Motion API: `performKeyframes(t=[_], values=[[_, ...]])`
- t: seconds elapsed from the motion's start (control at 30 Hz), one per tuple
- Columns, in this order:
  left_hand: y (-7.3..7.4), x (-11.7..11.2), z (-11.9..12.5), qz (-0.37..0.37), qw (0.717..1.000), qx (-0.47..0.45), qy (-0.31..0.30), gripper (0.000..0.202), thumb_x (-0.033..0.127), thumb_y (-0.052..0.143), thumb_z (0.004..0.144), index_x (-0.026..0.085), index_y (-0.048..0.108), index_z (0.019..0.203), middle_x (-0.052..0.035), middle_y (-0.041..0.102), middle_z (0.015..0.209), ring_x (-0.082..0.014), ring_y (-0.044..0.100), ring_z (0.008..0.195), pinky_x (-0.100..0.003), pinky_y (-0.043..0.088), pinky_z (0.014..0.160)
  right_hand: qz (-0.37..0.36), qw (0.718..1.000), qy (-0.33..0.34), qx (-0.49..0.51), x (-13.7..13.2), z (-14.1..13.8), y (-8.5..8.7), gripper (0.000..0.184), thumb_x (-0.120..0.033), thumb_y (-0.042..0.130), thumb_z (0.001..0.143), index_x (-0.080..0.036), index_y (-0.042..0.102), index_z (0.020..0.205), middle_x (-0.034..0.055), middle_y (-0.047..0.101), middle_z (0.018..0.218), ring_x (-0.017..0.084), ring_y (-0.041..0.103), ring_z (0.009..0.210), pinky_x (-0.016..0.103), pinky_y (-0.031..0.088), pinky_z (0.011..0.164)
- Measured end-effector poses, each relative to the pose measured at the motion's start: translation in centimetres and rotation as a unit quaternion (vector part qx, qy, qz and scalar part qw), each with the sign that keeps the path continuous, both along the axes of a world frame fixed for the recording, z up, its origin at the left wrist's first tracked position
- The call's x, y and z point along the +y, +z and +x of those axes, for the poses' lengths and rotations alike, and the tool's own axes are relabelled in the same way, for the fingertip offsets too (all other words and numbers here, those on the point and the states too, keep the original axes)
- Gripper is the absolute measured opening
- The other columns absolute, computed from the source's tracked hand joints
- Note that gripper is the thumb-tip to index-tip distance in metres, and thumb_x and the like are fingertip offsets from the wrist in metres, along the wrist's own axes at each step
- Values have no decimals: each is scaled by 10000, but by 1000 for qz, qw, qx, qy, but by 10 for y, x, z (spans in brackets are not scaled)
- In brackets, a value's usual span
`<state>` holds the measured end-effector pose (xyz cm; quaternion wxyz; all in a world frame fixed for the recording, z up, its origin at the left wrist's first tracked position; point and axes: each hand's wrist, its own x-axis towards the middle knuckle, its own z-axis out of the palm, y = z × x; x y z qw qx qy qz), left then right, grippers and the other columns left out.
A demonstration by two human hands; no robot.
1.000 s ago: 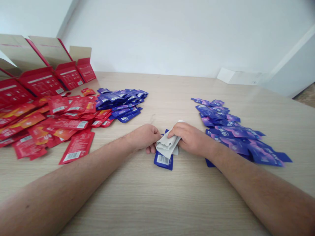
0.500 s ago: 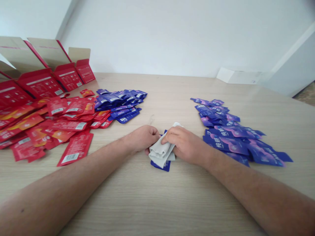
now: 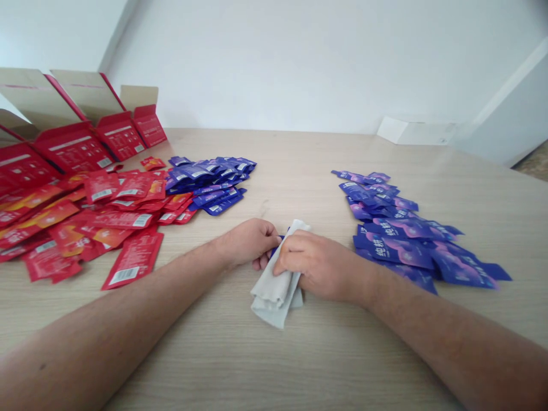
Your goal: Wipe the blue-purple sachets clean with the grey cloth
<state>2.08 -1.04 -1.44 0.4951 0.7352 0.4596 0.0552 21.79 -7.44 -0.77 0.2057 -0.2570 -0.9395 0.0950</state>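
In the middle of the table, my left hand (image 3: pixel 256 242) pinches the edge of a blue-purple sachet (image 3: pixel 278 245). Most of that sachet is hidden beneath a folded white cloth (image 3: pixel 274 290). My right hand (image 3: pixel 319 264) is closed on the cloth and presses it over the sachet. The cloth's loose layers hang toward me, past the near end of the sachet.
Red sachets (image 3: pixel 128 219) lie heaped at left, with blue-purple sachets (image 3: pixel 209 174) behind them. More blue-purple sachets (image 3: pixel 400 228) spread at right. Open red boxes (image 3: pixel 73 145) stand at the back left. A white box (image 3: pixel 417 131) lies at the far right by the wall.
My right hand has slid the cloth a little toward me along the sachet, covering its near end. My left hand keeps its pinch in about the same place.
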Motion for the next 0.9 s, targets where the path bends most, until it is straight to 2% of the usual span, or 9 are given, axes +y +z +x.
performKeyframes(t=[0.07,0.2,0.4,0.57,0.63,0.77,0.9], values=[[1,0,0,4,1000,0,-2,209,344,477,828,187,592,753,13,611,539,-125,570,431,-210,431,403,-2,1000,2,3,-2,-1,2,229,-88,580,843,-193,678,1021,69,637,981,202,567,970,362,439,912],[1,-1,-1,47,999,-1,17,214,368,517,815,188,592,726,20,612,551,-108,548,421,-192,381,376,2,998,-67,0,1,1,2,279,-50,569,812,-167,672,1042,82,624,976,208,566,952,358,448,864],[-2,0,-1,-6,1000,-19,-1,228,373,486,830,186,576,736,9,612,548,-122,567,426,-213,440,407,-3,1000,7,-16,-7,-4,3,242,-103,586,842,-210,687,1034,62,625,978,199,555,963,354,434,905],[-1,0,-2,59,998,-4,11,253,398,513,825,186,585,706,17,595,525,-110,543,409,-188,371,362,4,998,-66,1,-1,0,2,278,-61,580,806,-176,682,1038,79,618,962,202,557,940,351,442,859],[0,-1,-1,39,999,-6,7,256,401,509,830,187,584,711,15,599,526,-113,549,414,-191,386,372,7,998,-56,-3,-2,-1,2,244,-95,596,818,-187,689,1024,74,616,957,201,555,932,352,437,863],[3,-2,0,-11,1000,-22,-9,257,386,481,843,182,576,719,3,608,529,-122,558,424,-213,439,407,2,1000,5,-22,-8,-4,3,215,-144,596,852,-220,691,1029,56,621,968,195,549,955,347,424,904],[1,-1,0,27,1000,-13,7,282,424,503,837,185,565,700,18,585,514,-106,533,398,-194,395,377,4,999,-51,-15,-6,-1,4,228,-119,589,842,-185,685,1038,76,615,969,201,548,941,344,432,867]])
